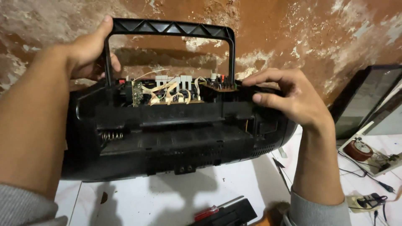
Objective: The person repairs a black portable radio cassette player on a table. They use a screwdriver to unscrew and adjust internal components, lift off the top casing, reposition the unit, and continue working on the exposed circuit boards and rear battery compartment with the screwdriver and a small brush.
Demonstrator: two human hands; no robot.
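Boombox point(176, 138), black and long-bodied, lies with its long axis running left to right across the view, rear side turned toward the camera and its carry handle point(169, 28) standing up toward the stained reddish wall point(293, 33). It rests on the white tabletop point(167, 196), close to the wall. One boombox, one handle, one opened top strip: there the circuit boards point(167, 94) show, with a bundle of pale wires and several white connectors. One battery spring point(111, 135) shows in the open compartment at the left of the rear face.

Two hands work on it. The left hand point(90, 50) comes in along a forearm that crosses the left of the view; its fingers curl around the left upright of the handle, thumb lying up along the corner. The right hand point(289, 96) reaches up from the lower right, wrist bent, fingers bent and pressed on the top right edge of the casing, fingertips touching the plastic beside the boards, thumb tucked under them.

Near the front edge lie one red-handled screwdriver point(217, 208) and one flat black part point(228, 215) just beside it. At the right, well apart, lean two dark panels point(364, 100), with one small board carrying a round brown coil point(359, 150) and one plug with its cable point(370, 201).
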